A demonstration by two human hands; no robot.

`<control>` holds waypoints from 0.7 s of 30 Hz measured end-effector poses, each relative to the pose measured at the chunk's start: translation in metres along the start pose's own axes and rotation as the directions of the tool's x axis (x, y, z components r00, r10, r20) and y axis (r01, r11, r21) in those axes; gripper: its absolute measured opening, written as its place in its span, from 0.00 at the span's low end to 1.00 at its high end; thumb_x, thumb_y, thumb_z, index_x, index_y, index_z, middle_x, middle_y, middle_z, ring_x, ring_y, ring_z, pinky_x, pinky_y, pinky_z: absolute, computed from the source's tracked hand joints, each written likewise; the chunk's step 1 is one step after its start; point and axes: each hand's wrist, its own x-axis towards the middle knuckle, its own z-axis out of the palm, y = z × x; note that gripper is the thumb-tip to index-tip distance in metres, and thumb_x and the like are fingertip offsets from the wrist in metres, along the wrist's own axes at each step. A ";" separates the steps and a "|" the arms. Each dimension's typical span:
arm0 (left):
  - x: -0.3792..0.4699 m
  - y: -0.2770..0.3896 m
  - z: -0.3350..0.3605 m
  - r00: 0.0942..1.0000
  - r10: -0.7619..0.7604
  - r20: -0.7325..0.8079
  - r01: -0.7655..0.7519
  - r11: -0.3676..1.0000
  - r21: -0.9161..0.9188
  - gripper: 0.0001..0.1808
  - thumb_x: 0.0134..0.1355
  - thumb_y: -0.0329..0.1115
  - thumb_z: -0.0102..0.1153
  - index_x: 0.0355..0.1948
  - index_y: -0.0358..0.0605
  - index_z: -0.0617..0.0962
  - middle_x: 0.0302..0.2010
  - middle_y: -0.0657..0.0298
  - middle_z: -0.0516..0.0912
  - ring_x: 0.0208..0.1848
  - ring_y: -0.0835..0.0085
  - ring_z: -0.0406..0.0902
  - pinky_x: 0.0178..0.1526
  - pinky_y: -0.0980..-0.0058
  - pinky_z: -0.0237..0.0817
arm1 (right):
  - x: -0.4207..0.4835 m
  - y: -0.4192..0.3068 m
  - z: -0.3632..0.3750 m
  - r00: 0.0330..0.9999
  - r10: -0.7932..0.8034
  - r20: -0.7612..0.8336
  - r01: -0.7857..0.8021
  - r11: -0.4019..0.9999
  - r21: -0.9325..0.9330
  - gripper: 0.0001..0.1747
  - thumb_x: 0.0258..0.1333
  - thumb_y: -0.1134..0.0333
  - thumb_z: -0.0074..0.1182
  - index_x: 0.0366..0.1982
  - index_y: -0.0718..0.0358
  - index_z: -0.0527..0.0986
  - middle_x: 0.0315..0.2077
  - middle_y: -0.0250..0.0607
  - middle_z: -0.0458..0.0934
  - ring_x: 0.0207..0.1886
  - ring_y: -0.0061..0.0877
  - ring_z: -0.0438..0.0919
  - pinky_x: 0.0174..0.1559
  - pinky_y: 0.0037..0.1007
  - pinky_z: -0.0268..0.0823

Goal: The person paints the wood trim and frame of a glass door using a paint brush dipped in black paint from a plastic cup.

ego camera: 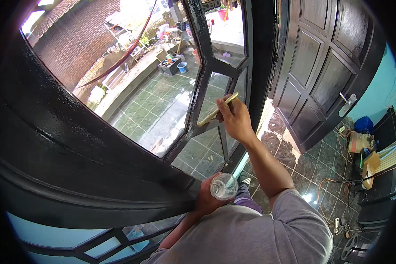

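My right hand [234,117] grips the pale handle of what looks like a slim paintbrush [214,114], its lower end against the dark glazing bar of the window frame [201,128]. Whether bristles touch the wood is too small to tell. Close to my body, my left hand [207,198] is wrapped around a clear plastic cup [223,186]. What the cup holds, if anything, is unclear. The frame has a glossy dark finish, and its large pane [155,109] gives a view onto a tiled terrace.
A dark panelled door [316,66] with a metal handle [347,104] stands ajar to the right. Cables and a power strip [336,226] lie on the dark tiled floor [305,184]. Outside are a black crate [169,67], a blue bucket [182,67] and a hammock [125,54].
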 end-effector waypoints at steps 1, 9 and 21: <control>0.000 -0.001 0.000 1.000 0.010 -0.008 -0.010 1.000 0.023 0.50 0.42 0.46 0.87 0.65 0.39 0.75 0.57 0.51 0.84 0.62 0.55 0.80 0.67 0.59 0.66 | 0.001 0.003 -0.002 1.000 0.003 0.002 -0.003 1.000 0.000 0.18 0.76 0.57 0.54 0.35 0.66 0.75 0.21 0.33 0.78 0.24 0.17 0.75 0.29 0.25 0.67; -0.001 0.008 -0.002 1.000 -0.021 -0.007 0.022 0.997 0.070 0.48 0.43 0.46 0.86 0.64 0.40 0.76 0.58 0.52 0.84 0.62 0.54 0.79 0.67 0.59 0.65 | 0.017 0.042 -0.019 0.986 -0.126 -0.106 0.075 0.918 -0.389 0.20 0.72 0.59 0.58 0.30 0.68 0.76 0.17 0.43 0.79 0.19 0.31 0.79 0.25 0.34 0.67; -0.001 0.001 0.000 1.000 0.010 -0.006 -0.010 0.995 0.096 0.48 0.43 0.48 0.86 0.63 0.40 0.77 0.59 0.52 0.83 0.63 0.54 0.78 0.68 0.57 0.64 | -0.005 0.030 -0.013 0.938 -0.346 -0.003 0.322 0.876 -0.360 0.12 0.71 0.65 0.58 0.33 0.65 0.74 0.18 0.49 0.77 0.20 0.41 0.79 0.25 0.37 0.66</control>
